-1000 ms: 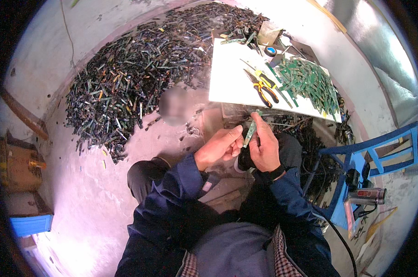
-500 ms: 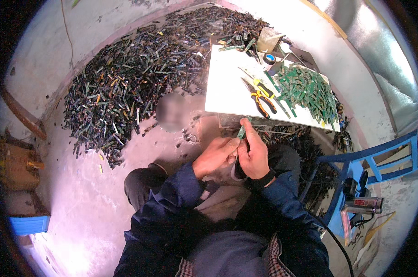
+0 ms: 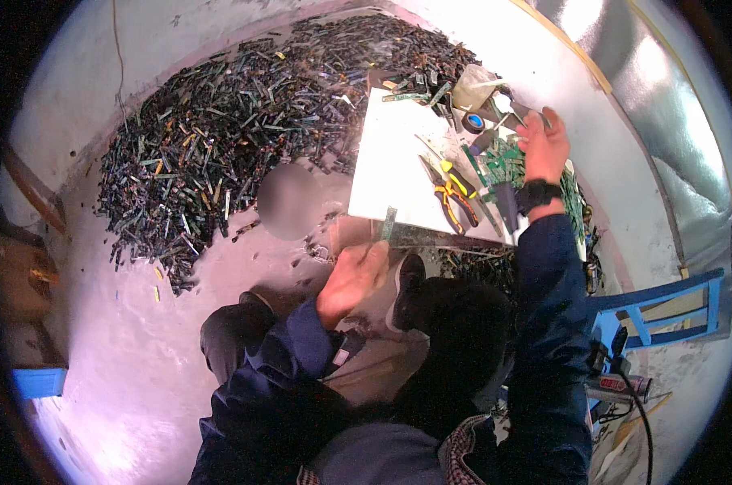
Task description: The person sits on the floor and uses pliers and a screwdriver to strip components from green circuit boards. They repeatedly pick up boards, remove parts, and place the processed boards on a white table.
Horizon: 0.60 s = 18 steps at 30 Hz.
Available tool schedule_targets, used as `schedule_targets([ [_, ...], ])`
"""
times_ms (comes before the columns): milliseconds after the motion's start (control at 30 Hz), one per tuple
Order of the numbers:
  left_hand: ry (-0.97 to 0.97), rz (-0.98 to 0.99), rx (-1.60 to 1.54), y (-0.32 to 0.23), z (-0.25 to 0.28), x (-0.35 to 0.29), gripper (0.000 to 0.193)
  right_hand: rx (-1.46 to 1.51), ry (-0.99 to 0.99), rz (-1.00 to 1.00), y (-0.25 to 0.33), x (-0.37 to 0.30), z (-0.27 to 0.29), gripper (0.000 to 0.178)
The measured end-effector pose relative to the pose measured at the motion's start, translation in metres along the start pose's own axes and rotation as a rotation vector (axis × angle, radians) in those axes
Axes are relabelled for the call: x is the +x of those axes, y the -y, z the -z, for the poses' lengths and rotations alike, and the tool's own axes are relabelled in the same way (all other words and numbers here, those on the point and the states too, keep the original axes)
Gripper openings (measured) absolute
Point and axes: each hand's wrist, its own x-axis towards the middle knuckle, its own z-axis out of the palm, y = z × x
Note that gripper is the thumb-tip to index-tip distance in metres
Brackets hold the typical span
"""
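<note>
Left hand (image 3: 354, 279), near centre — fingers clamped on one green strip (image 3: 389, 224). Right hand (image 3: 545, 145), upper right, at the green pile (image 3: 506, 162); fingers bent, grip cannot be told. Apparent step: strip held, right reaching — calls for precise finger placement.

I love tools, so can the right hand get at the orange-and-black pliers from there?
Probably yes. The pliers lie uncovered on the white board, and the right hand is to their right, near the green strips. Nothing tall seems between, though whether that hand is empty is unclear.
</note>
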Motion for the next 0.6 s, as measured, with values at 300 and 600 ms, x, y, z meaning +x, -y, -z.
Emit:
schedule_targets([
  [300,-0.034,0.033,0.054,0.0,-0.007,0.027,0.043,-0.489,0.146,-0.076,-0.024,0.103,-0.016,0.052],
  [600,-0.071,0.02,0.103,0.01,-0.001,0.034,0.04,-0.914,0.012,0.34,-0.04,0.128,-0.012,0.022],
])
